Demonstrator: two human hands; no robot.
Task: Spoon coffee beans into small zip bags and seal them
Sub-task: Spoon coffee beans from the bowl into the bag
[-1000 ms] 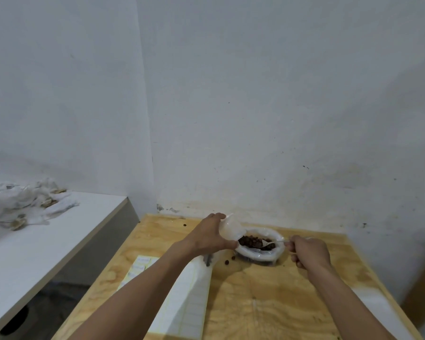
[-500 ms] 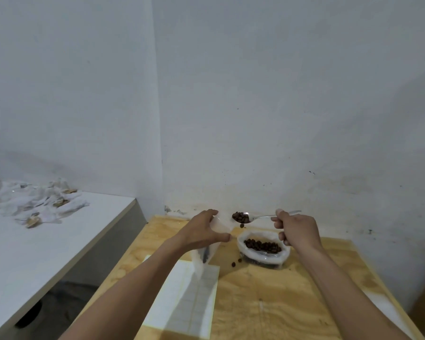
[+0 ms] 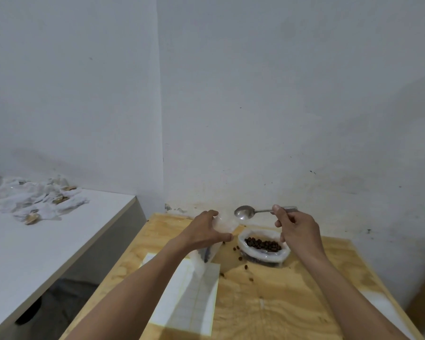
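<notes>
At frame centre, a limp, light, clear plastic zip bag (image 3: 222,231) is pinched at its mouth by the left hand (image 3: 204,233), judged best held there, while an emptied metal spoon (image 3: 245,212) is gripped by the right hand (image 3: 297,229).

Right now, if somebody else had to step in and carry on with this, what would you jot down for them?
Left hand: grip closed on the small zip bag, held open and upright above the wooden table.
Right hand: grip closed on the spoon handle; the bowl is empty, beside the bag mouth.
Bean supply: open bag of coffee beans on the table below the spoon. Loose beans lie spilled around it.
Done: a few beans seem to sit low in the zip bag.
Left: scoop more, seal this bag, pick up spills. A white sheet lies under the left forearm.
</notes>
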